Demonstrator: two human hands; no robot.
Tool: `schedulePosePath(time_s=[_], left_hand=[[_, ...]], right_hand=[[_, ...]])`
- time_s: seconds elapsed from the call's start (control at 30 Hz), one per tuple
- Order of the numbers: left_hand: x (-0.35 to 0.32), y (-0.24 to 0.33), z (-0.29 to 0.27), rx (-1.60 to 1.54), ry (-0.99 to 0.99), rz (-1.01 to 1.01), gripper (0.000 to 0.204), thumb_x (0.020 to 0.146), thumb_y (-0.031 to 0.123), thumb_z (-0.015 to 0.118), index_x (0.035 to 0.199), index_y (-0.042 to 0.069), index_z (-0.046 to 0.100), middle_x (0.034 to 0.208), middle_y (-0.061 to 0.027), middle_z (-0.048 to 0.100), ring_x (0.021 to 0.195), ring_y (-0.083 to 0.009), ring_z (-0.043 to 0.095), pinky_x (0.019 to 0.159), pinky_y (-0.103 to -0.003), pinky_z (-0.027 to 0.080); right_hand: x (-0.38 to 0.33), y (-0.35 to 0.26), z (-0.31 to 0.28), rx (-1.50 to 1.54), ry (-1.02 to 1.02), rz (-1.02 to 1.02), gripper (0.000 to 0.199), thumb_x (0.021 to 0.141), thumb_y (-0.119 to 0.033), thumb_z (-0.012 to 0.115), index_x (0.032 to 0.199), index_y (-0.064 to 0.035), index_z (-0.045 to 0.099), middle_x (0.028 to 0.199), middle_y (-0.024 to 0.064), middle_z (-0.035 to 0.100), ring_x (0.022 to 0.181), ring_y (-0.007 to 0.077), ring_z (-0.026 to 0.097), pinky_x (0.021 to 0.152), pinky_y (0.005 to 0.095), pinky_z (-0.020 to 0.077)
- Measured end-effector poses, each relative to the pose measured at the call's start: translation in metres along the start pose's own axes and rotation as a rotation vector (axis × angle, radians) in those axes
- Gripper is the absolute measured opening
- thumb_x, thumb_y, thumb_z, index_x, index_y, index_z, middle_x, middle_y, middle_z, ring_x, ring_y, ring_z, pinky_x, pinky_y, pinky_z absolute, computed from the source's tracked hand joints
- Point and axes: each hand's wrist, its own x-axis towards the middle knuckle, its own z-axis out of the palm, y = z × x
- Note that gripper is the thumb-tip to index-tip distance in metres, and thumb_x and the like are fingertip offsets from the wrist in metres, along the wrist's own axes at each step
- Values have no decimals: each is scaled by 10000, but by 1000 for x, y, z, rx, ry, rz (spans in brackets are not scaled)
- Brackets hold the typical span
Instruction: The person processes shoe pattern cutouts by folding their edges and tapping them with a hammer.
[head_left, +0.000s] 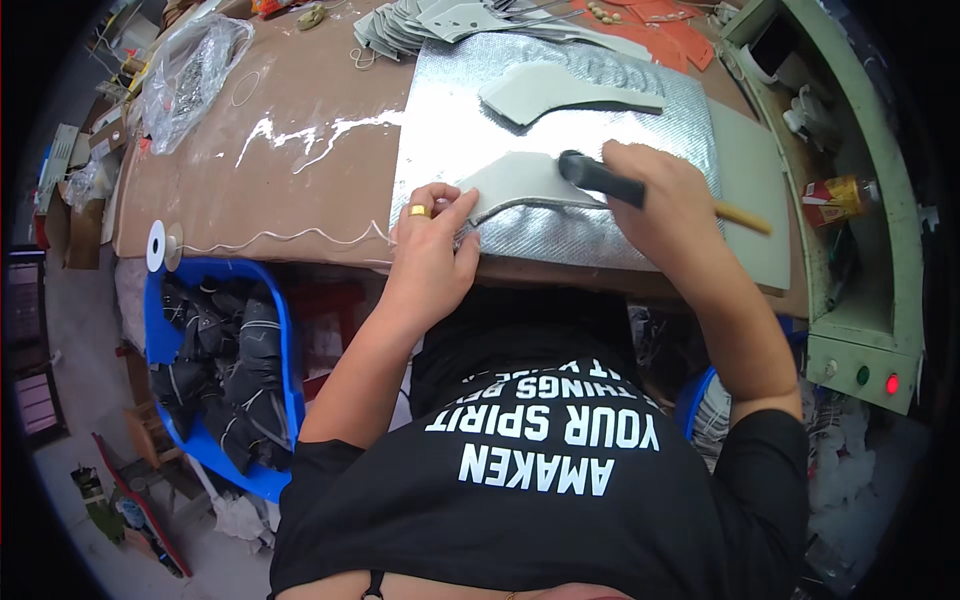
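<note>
A silver quilted mat (560, 245) covers the table in front of me. On its near side lies a pale grey cut-out piece (525, 180) with a curved, dark lower edge. My left hand (430, 235), with a ring on one finger, grips this piece at its left end. My right hand (660, 195) is wrapped round a hammer (605, 180) with a black head and a wooden handle. The hammer's head is over the right part of the piece; whether it touches cannot be told. A second piece of similar shape (540, 92) lies farther back on the mat.
Several stacked pale pieces (395, 30) and orange sheets (670, 40) lie at the back. A clear plastic bag (190, 80) and a white spool (156, 246) with thread are at left. A blue bin (290, 350) holds dark items. A green machine frame (865, 350) stands right.
</note>
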Motion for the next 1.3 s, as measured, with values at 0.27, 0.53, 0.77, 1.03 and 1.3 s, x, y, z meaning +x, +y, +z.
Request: schedulePosePath(time_s=[0.27,0.53,0.77,1.03,1.3], left_hand=[[1,5,-12,131,-14,81,405,840,60,691,1237,16,625,1213,-162,549,1093,-323,570,970,-398,447],[2,7,-20,66,-12,56,146,838,20,669,978,-9,636,1084,-168,626,1000,-359,618,875,-410,494],[6,6,-18,39,11,98,55,834,11,667,877,-17,647,1054,-155,632,973,-348,626,848,-405,500],[17,15,-35,61,148,187,79,845,3,648,910,-8,605,979,-173,616,935,-380,617,814,-429,496],[90,20,9,56,-137,801,171,741,16,613,898,20,545,912,-147,599,888,-355,601,787,-448,484]], right_hand=[[-54,30,22,-64,64,70,245,901,-214,661,1097,-67,645,848,108,564,824,275,591,715,402,498],[-7,-33,-12,189,-278,215,333,977,-380,583,1090,-72,529,858,134,664,779,305,677,664,433,528],[28,-49,34,265,-189,-213,228,953,-303,572,1000,-81,589,893,118,648,857,332,673,708,450,544],[19,-31,21,443,61,-90,214,912,-268,658,1027,-87,653,913,117,647,831,316,667,695,422,537],[-58,34,18,291,177,455,364,770,-225,815,856,18,557,855,158,553,783,355,579,706,427,475]])
